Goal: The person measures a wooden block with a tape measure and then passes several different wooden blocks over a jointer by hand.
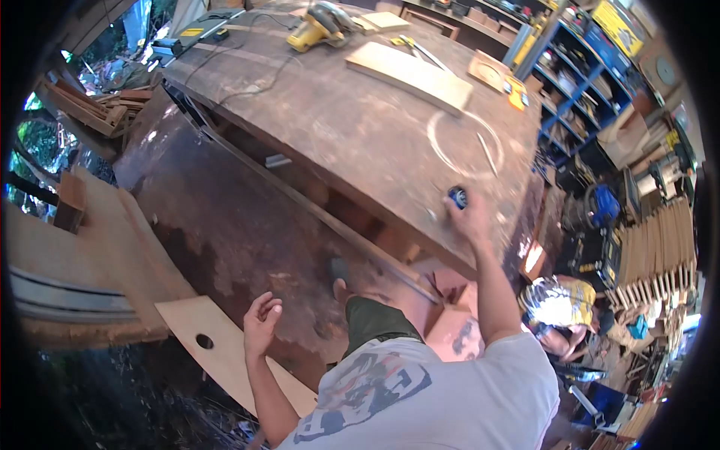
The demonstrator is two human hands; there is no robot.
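My right hand [471, 217] is at the near right edge of the large brown worktable [315, 105], its fingers closed round a small dark blue and black tape measure [457, 197]. Just beyond it, a pale ring [433, 150] shows on the tabletop, with a thin pencil-like stick [487, 154] across its right side. My left hand [262, 319] hangs away from the table, fingers loosely bent and apart, with nothing in it. Below that hand lies a pale board [225, 352] with a round hole.
On the table are a thick wooden plank [409, 75], a yellow circular saw [322, 26], a hammer-like tool [420, 51] and an orange-yellow tool [515, 92]. Blue shelves [570, 82] stand at the right. What looks like a person [559, 304] bends low at lower right.
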